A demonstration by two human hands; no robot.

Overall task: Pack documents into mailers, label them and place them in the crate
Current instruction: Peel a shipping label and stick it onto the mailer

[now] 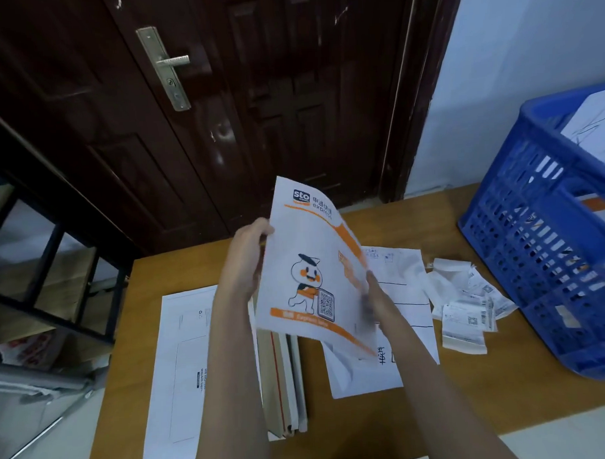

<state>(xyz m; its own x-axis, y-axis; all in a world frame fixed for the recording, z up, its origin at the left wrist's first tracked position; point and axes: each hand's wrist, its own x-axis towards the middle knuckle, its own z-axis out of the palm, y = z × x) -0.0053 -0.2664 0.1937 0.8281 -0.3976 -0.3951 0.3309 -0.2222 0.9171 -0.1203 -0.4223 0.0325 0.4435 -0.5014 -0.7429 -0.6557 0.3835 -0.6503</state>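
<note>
Both hands hold a white-and-orange printed paper mailer [309,263] upright above the middle of the wooden worktop [471,378]. The left hand [249,255] pinches its left edge; the right hand [373,295] is blurred, its grip unclear. The mailer hides part of the white document sheets [406,294] beneath. A stack of flat mailers [182,364] lies by the left edge, crumpled label slips [468,306] beside the blue plastic crate [548,241] at the right edge.

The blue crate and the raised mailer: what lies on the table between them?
In the head view, loose shipping labels beside the blue crate, and documents under the mailer.

Single head-worn view, forward and down, close over the table [471,378].
</note>
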